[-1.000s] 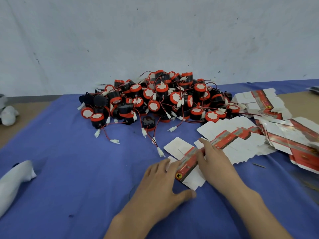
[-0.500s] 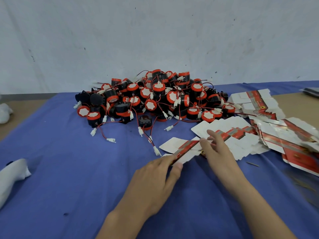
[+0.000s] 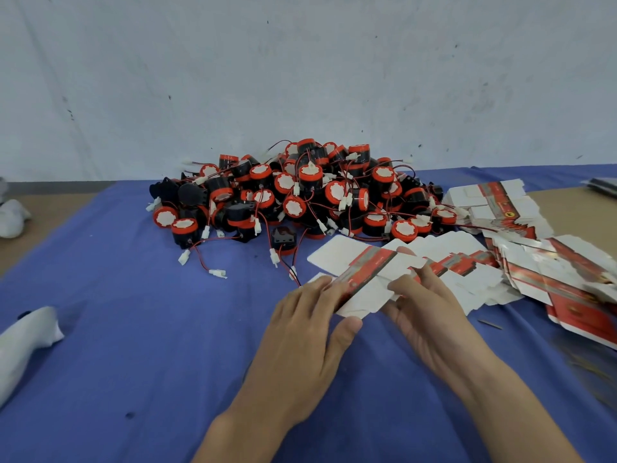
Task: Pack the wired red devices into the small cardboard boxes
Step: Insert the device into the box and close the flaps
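Cardboard box (image 3: 370, 273) is partly hidden under left hand (image 3: 300, 335).

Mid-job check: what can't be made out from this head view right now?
Head view only:
Print on the flat box held by the left hand and right hand: blurred, too small to read.
Devices deep in the pile: covered by those on top, uncountable.
The stack of flat boxes at right: blurred, cut off by the frame edge.
The white object at lower left: cut off by the edge; unidentifiable.
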Motion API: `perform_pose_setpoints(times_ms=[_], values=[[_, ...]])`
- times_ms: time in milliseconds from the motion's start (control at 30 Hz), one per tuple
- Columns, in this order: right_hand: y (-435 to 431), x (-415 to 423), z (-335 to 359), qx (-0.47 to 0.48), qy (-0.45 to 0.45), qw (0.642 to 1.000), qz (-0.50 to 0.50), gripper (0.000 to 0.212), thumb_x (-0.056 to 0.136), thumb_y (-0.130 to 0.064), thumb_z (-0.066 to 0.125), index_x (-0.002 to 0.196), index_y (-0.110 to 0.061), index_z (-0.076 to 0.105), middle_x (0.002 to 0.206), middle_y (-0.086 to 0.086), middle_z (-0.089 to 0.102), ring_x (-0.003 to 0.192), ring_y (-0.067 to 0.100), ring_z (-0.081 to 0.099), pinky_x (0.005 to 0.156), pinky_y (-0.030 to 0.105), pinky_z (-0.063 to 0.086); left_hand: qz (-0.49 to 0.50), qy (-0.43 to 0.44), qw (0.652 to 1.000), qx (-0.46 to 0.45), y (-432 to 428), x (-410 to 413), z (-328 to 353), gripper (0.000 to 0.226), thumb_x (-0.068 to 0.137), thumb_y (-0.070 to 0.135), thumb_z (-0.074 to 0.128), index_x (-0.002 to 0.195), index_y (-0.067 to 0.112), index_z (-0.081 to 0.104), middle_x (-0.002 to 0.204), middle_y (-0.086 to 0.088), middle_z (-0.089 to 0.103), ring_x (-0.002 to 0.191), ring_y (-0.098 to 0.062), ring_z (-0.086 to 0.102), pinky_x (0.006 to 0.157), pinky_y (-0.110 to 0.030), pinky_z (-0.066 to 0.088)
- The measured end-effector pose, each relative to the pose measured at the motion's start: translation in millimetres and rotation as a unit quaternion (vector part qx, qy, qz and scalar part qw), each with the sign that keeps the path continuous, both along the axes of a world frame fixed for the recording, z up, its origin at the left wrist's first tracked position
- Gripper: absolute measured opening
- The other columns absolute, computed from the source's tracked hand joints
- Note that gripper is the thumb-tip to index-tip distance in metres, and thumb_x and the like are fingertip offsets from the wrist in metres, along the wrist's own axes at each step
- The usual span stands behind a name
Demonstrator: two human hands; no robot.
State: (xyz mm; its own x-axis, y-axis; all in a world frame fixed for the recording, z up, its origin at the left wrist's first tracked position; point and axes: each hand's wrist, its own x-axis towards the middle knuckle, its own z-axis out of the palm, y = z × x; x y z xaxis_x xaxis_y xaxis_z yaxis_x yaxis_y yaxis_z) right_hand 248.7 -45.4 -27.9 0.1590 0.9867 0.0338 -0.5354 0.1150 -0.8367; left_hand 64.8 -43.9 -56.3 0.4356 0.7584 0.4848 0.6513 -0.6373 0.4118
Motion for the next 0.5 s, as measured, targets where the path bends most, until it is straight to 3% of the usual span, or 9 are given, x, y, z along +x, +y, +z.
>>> perform_pose_setpoints(times_ms=[133,200,267,367,500], values=[[-4.0,-5.7,0.7,0.024,0.02,0.999,0.04,0.029,0.094,0.014,0.046,0.116,-0.003,0.055,0.101,0.021,0.067,0.097,0.038,0.067,0.074,0.035,0.061,-0.014,-0.04,0.998,0.038,-1.7,0.8,3.7,0.062,0.1,0.068,0.008,0.151,0.038,0.026,0.153,0.018,0.027,0.145,-0.004,0.018,0.118,-0.029,0.022],[-4.1,-8.4,-2.2,0.031,0.009,0.998,0.05,0.032,0.089,0.009,0.056,0.119,0.0,0.056,0.108,0.019,0.074,0.104,0.034,0.072,0.082,0.04,0.062,-0.016,-0.056,0.997,0.049,-1.4,0.4,4.2,0.058,0.101,0.066,0.011,0.151,0.04,0.023,0.154,0.017,0.025,0.147,-0.007,0.017,0.117,-0.029,0.023],[-4.3,-10.0,-3.9,0.031,-0.006,0.998,0.054,0.049,0.078,-0.006,0.068,0.125,-0.001,0.056,0.116,0.019,0.072,0.109,0.036,0.07,0.089,0.045,0.06,-0.014,-0.05,0.996,0.066,-0.9,-0.4,3.5,0.059,0.1,0.068,0.014,0.152,0.038,0.021,0.156,0.015,0.023,0.149,-0.01,0.016,0.116,-0.03,0.024],[-4.6,-10.4,-5.5,0.03,-0.035,0.998,0.045,0.056,0.076,-0.014,0.069,0.129,-0.006,0.055,0.119,0.017,0.072,0.109,0.034,0.071,0.086,0.044,0.061,-0.016,-0.032,0.995,0.098,0.2,0.0,1.6,0.066,0.098,0.071,0.021,0.154,0.035,0.018,0.159,0.014,0.017,0.15,-0.01,0.01,0.115,-0.028,0.017],[-5.5,-10.6,-11.0,0.013,-0.128,0.992,0.009,0.05,0.08,-0.027,0.078,0.125,-0.014,0.058,0.109,0.008,0.076,0.101,0.026,0.074,0.072,0.026,0.059,-0.003,-0.033,0.99,0.133,3.0,2.2,1.5,0.074,0.095,0.074,0.034,0.154,0.033,0.016,0.159,0.013,0.016,0.15,-0.011,0.013,0.116,-0.029,0.016]])
